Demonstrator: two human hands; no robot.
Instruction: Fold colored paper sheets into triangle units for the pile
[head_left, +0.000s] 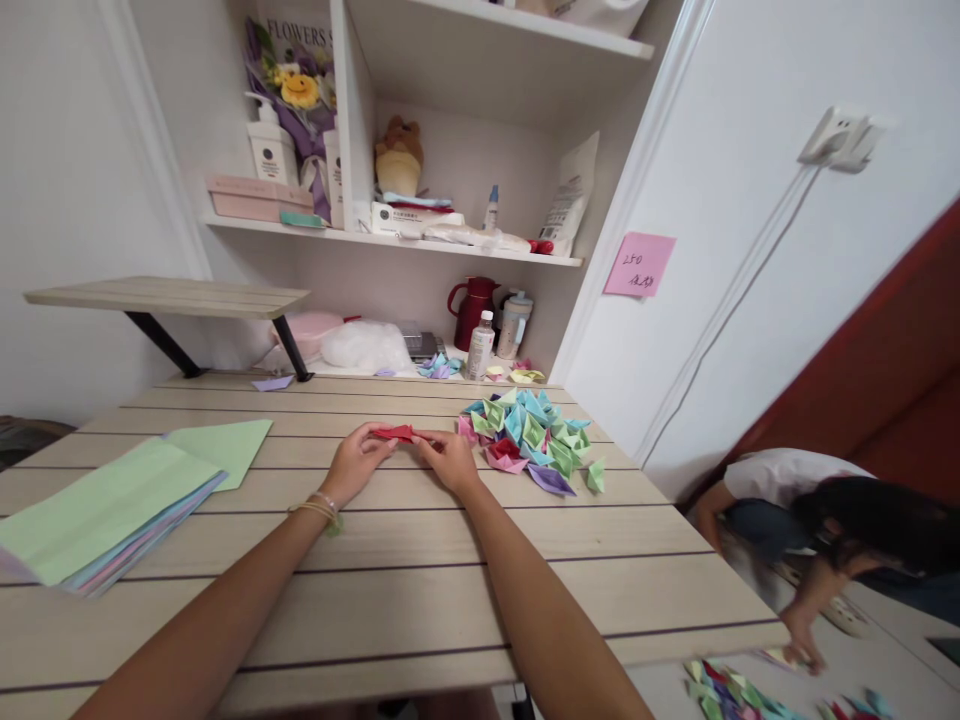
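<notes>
A small red folded paper boat (pixel 395 433) is held between my two hands above the slatted wooden table (pixel 390 590). My left hand (pixel 358 462) pinches its left end, with a bracelet around the wrist. At the other end, the fingers of my right hand (pixel 448 460) close on the paper. Just right of that hand lies a pile of folded paper boats (pixel 532 430) in green, blue, pink, red and purple. A stack of coloured paper sheets (pixel 120 500), green on top, rests at the table's left.
A raised wooden shelf (pixel 172 297) on black legs stands at the back left. Behind the table, a bottle (pixel 480 345) and a red jug (pixel 472 310) stand in a cabinet. On the right, a person (pixel 795 510) crouches beside more paper boats (pixel 735 692) on the floor.
</notes>
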